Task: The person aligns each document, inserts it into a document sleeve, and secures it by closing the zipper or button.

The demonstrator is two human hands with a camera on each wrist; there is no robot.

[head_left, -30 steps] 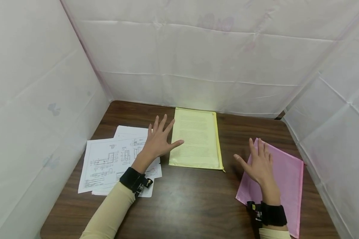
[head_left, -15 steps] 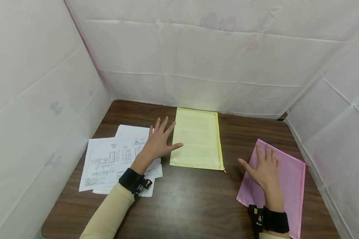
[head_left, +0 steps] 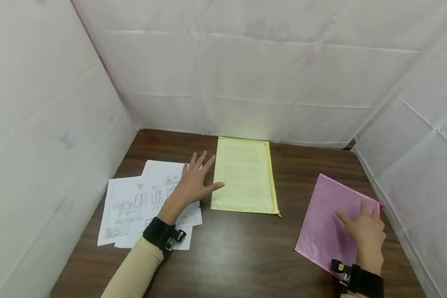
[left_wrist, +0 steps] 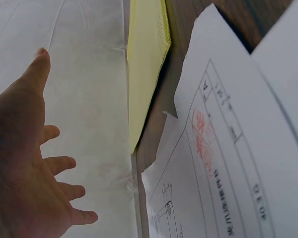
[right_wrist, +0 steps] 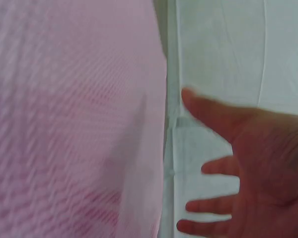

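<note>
A yellow zip folder (head_left: 243, 175) with a printed sheet inside lies at the back middle of the brown table (head_left: 231, 248). My left hand (head_left: 193, 183) hovers with spread straight fingers over the white drawing sheets (head_left: 134, 203), its thumb by the folder's left edge. The left wrist view shows that left hand (left_wrist: 30, 168) open above the drawing sheets (left_wrist: 228, 148) and the yellow folder (left_wrist: 146, 54). My right hand (head_left: 363, 231) rests flat with straight fingers on a pink folder (head_left: 328, 219) at the right. In the right wrist view the right hand (right_wrist: 238, 168) and the pink folder (right_wrist: 69, 124) are blurred.
White fabric walls (head_left: 246, 70) close the table on the left, back and right. The pink folder lies close to the right wall. Bare tabletop stretches along the front between the drawing sheets and the pink folder.
My right hand has slid right and toward me across the pink folder, from its left edge to its right part. The left hand has drawn back slightly and stays open.
</note>
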